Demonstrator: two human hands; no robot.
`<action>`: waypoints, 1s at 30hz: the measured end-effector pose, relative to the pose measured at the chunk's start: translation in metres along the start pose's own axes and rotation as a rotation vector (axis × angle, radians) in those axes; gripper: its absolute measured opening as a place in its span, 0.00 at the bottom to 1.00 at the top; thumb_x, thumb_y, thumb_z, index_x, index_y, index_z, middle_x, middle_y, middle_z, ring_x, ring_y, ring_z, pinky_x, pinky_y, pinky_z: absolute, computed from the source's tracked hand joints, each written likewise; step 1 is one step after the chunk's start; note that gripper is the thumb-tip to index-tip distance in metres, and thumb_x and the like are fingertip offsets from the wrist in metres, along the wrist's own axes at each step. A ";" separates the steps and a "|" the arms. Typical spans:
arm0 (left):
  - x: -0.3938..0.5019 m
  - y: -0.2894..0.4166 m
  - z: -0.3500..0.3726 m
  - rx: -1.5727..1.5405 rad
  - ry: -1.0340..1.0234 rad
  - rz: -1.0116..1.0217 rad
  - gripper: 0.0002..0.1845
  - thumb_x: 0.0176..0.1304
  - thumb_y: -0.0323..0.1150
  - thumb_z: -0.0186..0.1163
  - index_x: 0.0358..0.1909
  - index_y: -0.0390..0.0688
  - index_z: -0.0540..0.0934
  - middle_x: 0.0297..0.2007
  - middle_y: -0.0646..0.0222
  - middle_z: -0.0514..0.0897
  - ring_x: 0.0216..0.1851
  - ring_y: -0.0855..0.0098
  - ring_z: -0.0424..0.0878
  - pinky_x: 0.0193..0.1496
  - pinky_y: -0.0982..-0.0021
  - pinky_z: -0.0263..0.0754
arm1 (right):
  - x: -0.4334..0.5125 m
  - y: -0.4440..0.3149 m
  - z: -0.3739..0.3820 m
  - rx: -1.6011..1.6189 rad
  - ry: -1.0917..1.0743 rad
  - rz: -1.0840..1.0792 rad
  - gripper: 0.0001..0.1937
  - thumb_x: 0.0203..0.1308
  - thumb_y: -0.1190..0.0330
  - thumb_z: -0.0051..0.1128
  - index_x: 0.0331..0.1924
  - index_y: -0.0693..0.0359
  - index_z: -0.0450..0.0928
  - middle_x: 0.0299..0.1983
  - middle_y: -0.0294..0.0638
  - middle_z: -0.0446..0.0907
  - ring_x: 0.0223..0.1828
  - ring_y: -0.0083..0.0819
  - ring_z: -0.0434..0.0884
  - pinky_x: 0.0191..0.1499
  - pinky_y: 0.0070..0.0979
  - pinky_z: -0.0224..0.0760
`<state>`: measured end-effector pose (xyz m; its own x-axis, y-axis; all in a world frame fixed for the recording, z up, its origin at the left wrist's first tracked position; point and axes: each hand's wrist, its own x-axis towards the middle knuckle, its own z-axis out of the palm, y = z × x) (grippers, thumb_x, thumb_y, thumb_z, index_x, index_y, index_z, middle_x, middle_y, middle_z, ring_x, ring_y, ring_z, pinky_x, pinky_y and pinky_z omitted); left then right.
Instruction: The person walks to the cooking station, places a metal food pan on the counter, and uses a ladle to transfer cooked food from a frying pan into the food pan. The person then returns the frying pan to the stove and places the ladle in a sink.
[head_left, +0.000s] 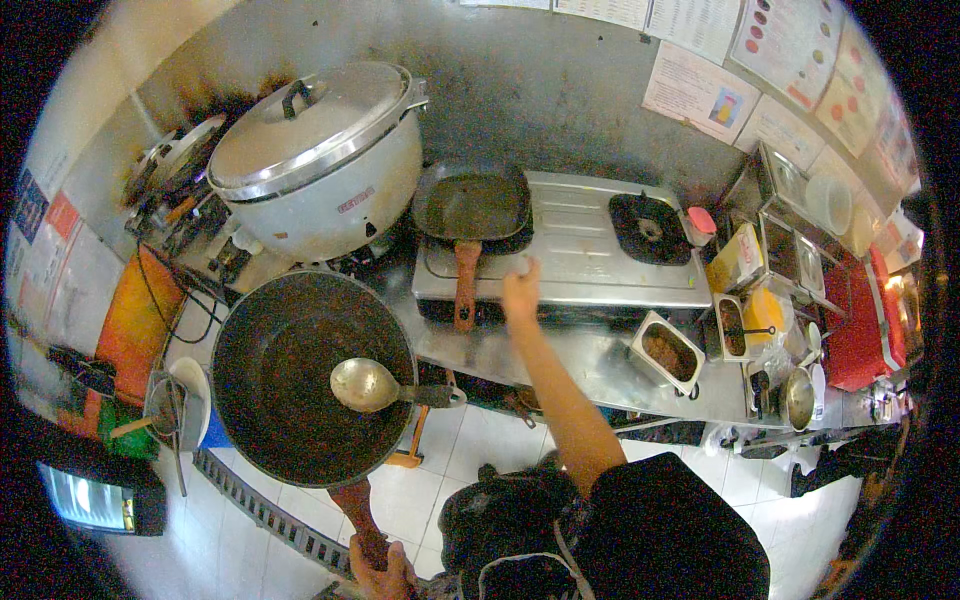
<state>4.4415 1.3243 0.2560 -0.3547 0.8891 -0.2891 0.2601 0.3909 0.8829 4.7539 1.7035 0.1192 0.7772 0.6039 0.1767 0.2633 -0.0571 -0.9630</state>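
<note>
My left hand (382, 568), at the bottom of the view, grips the brown handle of a large dark wok (277, 420). A big metal serving spoon (365, 385) lies across the wok's right side, its dark handle reaching past the rim. My right hand (521, 294) is stretched out over the front of a steel two-burner gas stove (574, 247). It is blurred, and its finger position is unclear; no object shows in it. Just left of it, the brown handle of a square grill pan (474, 206) points towards me from the left burner.
A large lidded rice cooker (322, 195) stands left of the stove. Food fills a steel container (667, 354) on the counter's front edge. Further right are another food container (730, 326), a metal bowl (798, 397) and a red box (862, 322). A floor drain grate (274, 517) runs below.
</note>
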 end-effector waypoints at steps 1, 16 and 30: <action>0.001 0.001 -0.002 -0.008 -0.042 -0.063 0.36 0.60 0.38 0.65 0.64 0.31 0.61 0.39 0.55 0.78 0.32 0.69 0.75 0.35 0.69 0.73 | 0.017 0.001 0.000 -0.079 0.115 -0.081 0.33 0.59 0.62 0.50 0.67 0.64 0.55 0.40 0.54 0.81 0.40 0.45 0.82 0.43 0.42 0.74; 0.001 0.038 -0.004 0.051 -0.012 -0.137 0.38 0.60 0.40 0.66 0.65 0.28 0.61 0.45 0.53 0.78 0.39 0.65 0.76 0.43 0.65 0.73 | 0.063 -0.039 -0.039 -0.833 -0.440 -0.205 0.41 0.54 0.65 0.50 0.73 0.44 0.44 0.35 0.54 0.82 0.36 0.54 0.82 0.40 0.50 0.74; 0.012 0.010 -0.007 -0.088 -0.050 -0.061 0.36 0.61 0.38 0.64 0.65 0.30 0.59 0.28 0.61 0.77 0.18 0.75 0.71 0.20 0.74 0.65 | 0.057 -0.035 -0.034 -0.757 -0.423 -0.210 0.47 0.51 0.68 0.53 0.74 0.46 0.37 0.32 0.56 0.81 0.33 0.55 0.81 0.38 0.52 0.74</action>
<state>4.4334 1.3374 0.2634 -0.3218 0.8758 -0.3597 0.1587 0.4245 0.8914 4.8080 1.7129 0.1701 0.4339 0.8953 0.1005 0.7999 -0.3315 -0.5004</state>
